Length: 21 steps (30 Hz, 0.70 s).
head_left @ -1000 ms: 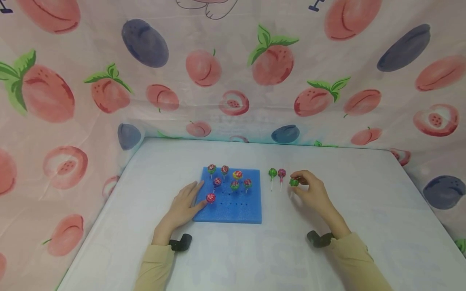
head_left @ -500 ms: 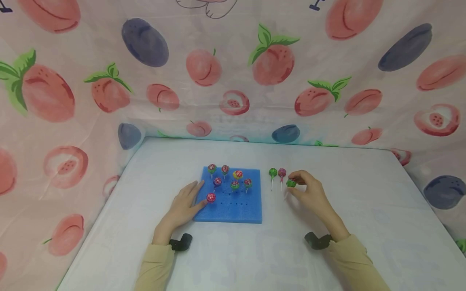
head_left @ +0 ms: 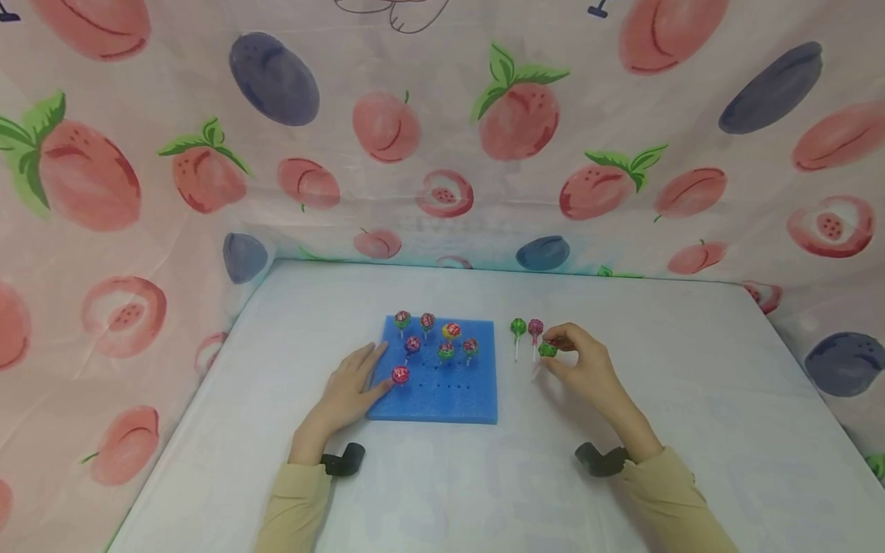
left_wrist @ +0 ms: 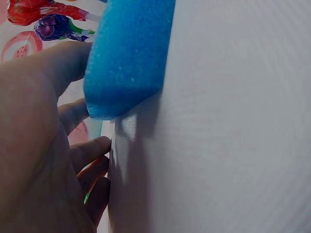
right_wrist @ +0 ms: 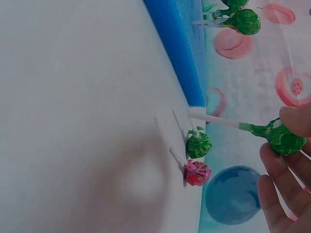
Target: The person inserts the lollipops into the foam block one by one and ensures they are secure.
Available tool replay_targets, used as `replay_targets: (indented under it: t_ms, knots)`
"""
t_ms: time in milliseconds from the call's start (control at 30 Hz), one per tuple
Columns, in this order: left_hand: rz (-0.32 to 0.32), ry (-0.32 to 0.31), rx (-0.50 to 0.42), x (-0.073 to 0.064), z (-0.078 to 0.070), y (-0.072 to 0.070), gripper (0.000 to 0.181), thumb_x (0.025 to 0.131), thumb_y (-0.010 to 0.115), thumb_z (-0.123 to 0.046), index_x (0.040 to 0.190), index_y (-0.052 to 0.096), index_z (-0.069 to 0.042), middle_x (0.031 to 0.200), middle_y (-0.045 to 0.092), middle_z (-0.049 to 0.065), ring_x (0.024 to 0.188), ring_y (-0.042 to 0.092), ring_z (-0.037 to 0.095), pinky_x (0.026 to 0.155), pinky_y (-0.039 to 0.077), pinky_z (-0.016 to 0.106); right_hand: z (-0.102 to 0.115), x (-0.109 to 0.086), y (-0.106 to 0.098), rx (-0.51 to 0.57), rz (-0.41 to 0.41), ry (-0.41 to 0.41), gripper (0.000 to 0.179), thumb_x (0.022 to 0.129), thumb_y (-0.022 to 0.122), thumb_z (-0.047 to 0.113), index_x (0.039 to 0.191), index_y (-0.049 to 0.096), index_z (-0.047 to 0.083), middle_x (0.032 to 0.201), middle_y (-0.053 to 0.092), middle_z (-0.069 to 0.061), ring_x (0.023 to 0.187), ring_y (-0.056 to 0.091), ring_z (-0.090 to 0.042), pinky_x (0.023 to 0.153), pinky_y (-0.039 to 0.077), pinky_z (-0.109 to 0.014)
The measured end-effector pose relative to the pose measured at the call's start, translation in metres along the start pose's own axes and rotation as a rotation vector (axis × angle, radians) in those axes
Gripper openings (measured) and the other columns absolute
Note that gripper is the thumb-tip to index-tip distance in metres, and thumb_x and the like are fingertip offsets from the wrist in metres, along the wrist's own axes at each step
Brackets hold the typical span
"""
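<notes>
My right hand [head_left: 585, 365] pinches a green lollipop [head_left: 548, 349] by its wrapped head, the white stick pointing down and to the left. In the right wrist view the thumb and fingers hold that head and the stick stays free. My left hand [head_left: 349, 390] rests at the left edge of a blue foam block [head_left: 435, 407], thumb on its top near a red lollipop [head_left: 400, 375]. Its fingers look relaxed along the block in the left wrist view. Several wrapped lollipops stand upright in the block, toward its back; small holes show in its front half.
Between block and right hand, a green lollipop [head_left: 518, 328] and a pink one [head_left: 535, 328] lie on the white table [head_left: 442, 491]. Behind hangs a fruit-print cloth [head_left: 442, 115]. A black wrist camera [head_left: 601, 461] sits on the right wrist, another [head_left: 344, 461] on the left.
My right hand has moved slightly left with the green lollipop, toward the pink one lying on the table, and its stick tilts more. The left hand and block stay in place.
</notes>
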<state>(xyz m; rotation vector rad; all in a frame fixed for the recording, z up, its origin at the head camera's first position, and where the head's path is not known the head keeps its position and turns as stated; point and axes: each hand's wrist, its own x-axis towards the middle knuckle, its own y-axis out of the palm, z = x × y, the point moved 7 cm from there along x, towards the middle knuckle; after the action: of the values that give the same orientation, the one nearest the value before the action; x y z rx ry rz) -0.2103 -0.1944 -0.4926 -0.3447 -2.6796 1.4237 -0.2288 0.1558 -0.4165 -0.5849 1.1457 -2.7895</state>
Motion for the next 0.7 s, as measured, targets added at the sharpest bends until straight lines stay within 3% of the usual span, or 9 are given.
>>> replay_targets:
  t_ms: [400, 700]
  knots:
    - [-0.006, 0.001, 0.002, 0.0, 0.0, -0.001, 0.069, 0.095, 0.054, -0.043, 0.153, 0.027, -0.016, 0.158, 0.026, 0.019, 0.146, 0.021, 0.041, 0.113, 0.02, 0.067, 0.015, 0.0, -0.002, 0.032, 0.017, 0.025, 0.033, 0.079, 0.074, 0.0, 0.109, 0.06, 0.005, 0.105, 0.067, -0.009, 0.098, 0.063, -0.025, 0.09, 0.051, -0.047]
    - [-0.009, 0.006, -0.002, -0.001, -0.001, -0.002, 0.068, 0.095, 0.054, -0.043, 0.153, 0.028, -0.016, 0.157, 0.027, 0.019, 0.146, 0.021, 0.041, 0.113, 0.02, 0.067, 0.026, -0.001, 0.001, 0.034, 0.013, -0.011, 0.034, 0.078, 0.076, 0.0, 0.108, 0.06, 0.006, 0.104, 0.067, -0.007, 0.097, 0.063, -0.022, 0.089, 0.052, -0.042]
